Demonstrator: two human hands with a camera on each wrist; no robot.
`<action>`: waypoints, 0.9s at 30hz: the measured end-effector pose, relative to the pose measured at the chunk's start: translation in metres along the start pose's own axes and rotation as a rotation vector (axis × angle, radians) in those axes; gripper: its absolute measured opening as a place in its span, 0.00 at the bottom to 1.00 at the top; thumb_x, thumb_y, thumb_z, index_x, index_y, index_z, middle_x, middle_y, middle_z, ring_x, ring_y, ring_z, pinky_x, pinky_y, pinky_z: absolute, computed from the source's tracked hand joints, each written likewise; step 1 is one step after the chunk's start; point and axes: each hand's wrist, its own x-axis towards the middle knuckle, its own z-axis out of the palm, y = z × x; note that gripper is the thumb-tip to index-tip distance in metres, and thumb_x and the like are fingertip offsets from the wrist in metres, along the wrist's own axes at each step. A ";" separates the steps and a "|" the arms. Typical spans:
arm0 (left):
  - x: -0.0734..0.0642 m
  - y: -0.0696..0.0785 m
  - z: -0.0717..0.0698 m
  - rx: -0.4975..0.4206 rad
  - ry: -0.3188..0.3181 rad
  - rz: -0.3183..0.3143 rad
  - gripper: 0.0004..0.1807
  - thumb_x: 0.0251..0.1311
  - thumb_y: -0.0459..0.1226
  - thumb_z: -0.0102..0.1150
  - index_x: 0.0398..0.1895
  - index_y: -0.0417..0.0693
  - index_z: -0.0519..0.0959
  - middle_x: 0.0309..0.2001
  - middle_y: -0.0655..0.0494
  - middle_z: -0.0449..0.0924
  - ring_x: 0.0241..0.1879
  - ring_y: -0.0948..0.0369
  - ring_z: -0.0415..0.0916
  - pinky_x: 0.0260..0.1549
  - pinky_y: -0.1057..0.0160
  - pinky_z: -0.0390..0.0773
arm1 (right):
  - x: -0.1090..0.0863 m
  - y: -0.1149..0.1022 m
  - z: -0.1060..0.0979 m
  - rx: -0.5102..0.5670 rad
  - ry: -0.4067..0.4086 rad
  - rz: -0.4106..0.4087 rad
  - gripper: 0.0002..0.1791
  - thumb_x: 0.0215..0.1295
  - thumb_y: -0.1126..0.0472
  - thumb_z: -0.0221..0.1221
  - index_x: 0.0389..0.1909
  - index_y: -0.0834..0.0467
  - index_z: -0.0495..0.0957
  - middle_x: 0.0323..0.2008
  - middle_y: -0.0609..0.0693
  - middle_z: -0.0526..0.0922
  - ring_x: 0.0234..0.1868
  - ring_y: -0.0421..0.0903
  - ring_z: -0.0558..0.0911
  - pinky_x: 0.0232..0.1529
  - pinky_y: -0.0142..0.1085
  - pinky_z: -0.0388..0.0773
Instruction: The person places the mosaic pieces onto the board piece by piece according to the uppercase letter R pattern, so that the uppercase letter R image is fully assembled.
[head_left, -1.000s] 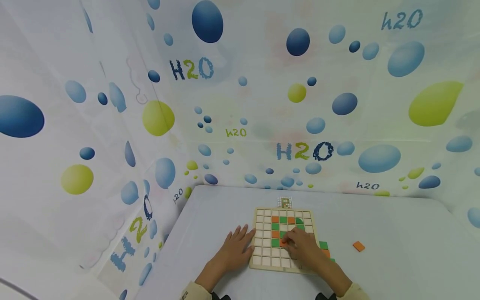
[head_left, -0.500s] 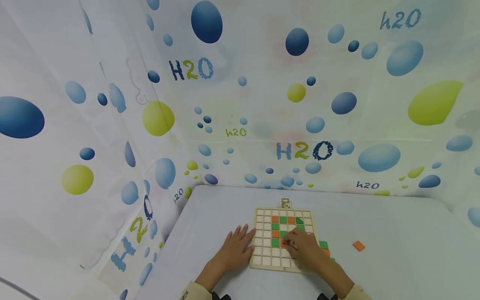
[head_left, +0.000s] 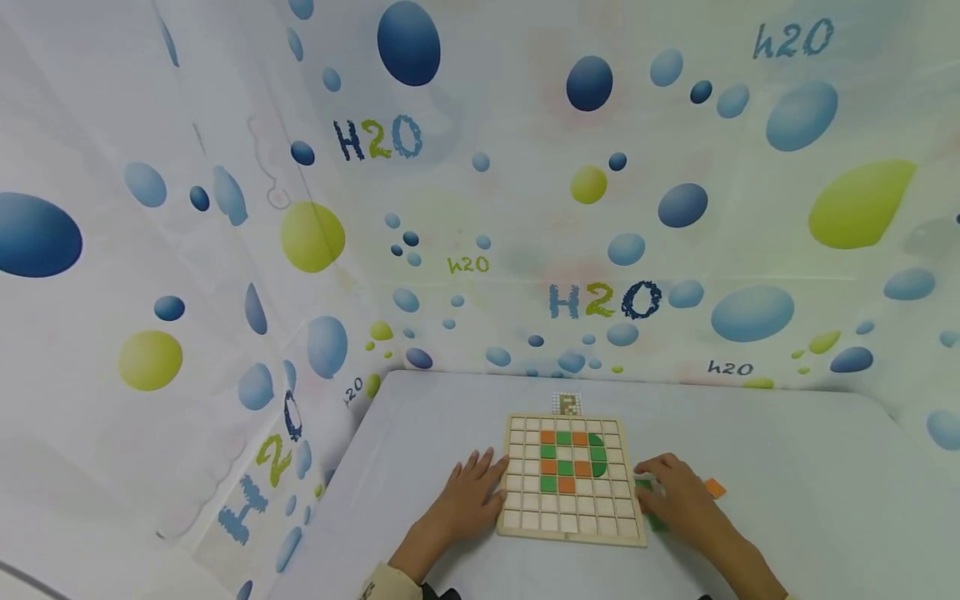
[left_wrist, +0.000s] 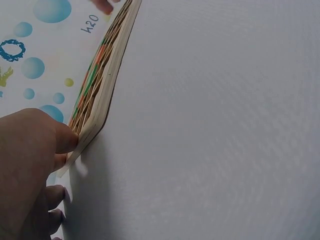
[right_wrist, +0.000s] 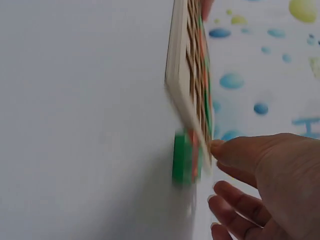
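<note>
A square wooden grid board (head_left: 572, 539) lies on the table. Several orange and green tiles (head_left: 564, 468) sit in its cells, including rounded green ones on the right side of the pattern. My left hand (head_left: 468, 498) rests beside the board, fingers spread and touching its left edge. Just off the right edge is my right hand (head_left: 678, 496), fingers loosely bent, thumb and forefinger apart. Beneath it lie green and orange tiles, mostly covered in the head view; the right wrist view shows a green tile (right_wrist: 180, 160), blurred, beside the board's edge. I see nothing held in the right hand.
A loose orange tile (head_left: 716, 488) lies on the white table (head_left: 810, 500) behind the right hand. At the board's far edge is a small card (head_left: 567, 404) printed with a grid pattern. Patterned wall sheeting (head_left: 525, 208) rises behind and to the left.
My right hand has let go of an orange tile in the lower part of the pattern and moved right, off the board. My left hand has stayed at the left edge.
</note>
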 end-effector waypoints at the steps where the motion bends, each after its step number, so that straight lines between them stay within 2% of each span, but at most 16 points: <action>1: 0.000 0.000 0.000 -0.003 0.000 0.000 0.33 0.80 0.51 0.46 0.84 0.55 0.61 0.84 0.43 0.54 0.83 0.40 0.49 0.78 0.31 0.51 | -0.002 0.007 -0.004 -0.013 0.002 0.024 0.15 0.66 0.60 0.72 0.52 0.56 0.84 0.50 0.52 0.81 0.53 0.55 0.81 0.53 0.56 0.81; 5: -0.001 0.000 0.000 -0.004 -0.008 -0.007 0.33 0.80 0.51 0.46 0.84 0.54 0.61 0.84 0.44 0.54 0.83 0.40 0.48 0.78 0.32 0.51 | -0.007 0.029 -0.013 -0.060 -0.010 0.092 0.17 0.63 0.60 0.74 0.51 0.59 0.84 0.48 0.55 0.82 0.53 0.58 0.82 0.55 0.60 0.80; 8: -0.001 0.000 0.000 -0.003 -0.009 -0.009 0.33 0.80 0.51 0.46 0.84 0.54 0.61 0.84 0.44 0.53 0.83 0.41 0.48 0.78 0.32 0.51 | -0.008 0.036 -0.016 -0.059 -0.017 0.106 0.17 0.62 0.61 0.74 0.50 0.60 0.85 0.46 0.55 0.81 0.50 0.55 0.82 0.54 0.57 0.81; 15: 0.000 0.001 -0.001 -0.005 0.001 0.003 0.33 0.80 0.50 0.45 0.84 0.54 0.61 0.84 0.43 0.55 0.83 0.39 0.49 0.77 0.31 0.52 | 0.000 0.032 -0.011 0.058 -0.059 0.096 0.19 0.67 0.53 0.71 0.53 0.59 0.83 0.48 0.54 0.81 0.47 0.48 0.79 0.51 0.51 0.81; 20: 0.000 0.001 -0.001 -0.010 0.002 0.008 0.32 0.80 0.50 0.45 0.83 0.52 0.62 0.83 0.42 0.55 0.83 0.39 0.49 0.77 0.31 0.52 | 0.008 0.028 -0.003 0.098 -0.048 0.043 0.14 0.67 0.57 0.71 0.50 0.57 0.84 0.46 0.52 0.81 0.45 0.45 0.77 0.46 0.43 0.79; 23: 0.000 0.002 -0.001 -0.004 0.003 0.005 0.32 0.80 0.49 0.46 0.83 0.53 0.62 0.83 0.42 0.55 0.83 0.39 0.50 0.77 0.31 0.52 | 0.014 0.026 -0.001 0.087 -0.030 0.072 0.11 0.68 0.59 0.69 0.48 0.57 0.84 0.43 0.52 0.80 0.42 0.45 0.77 0.42 0.41 0.78; 27: 0.000 0.003 -0.001 0.004 0.003 -0.001 0.32 0.80 0.49 0.46 0.83 0.53 0.62 0.83 0.43 0.55 0.83 0.40 0.50 0.77 0.32 0.52 | 0.020 0.026 -0.003 0.087 0.005 0.149 0.10 0.69 0.62 0.65 0.48 0.62 0.83 0.42 0.56 0.79 0.40 0.48 0.77 0.41 0.43 0.79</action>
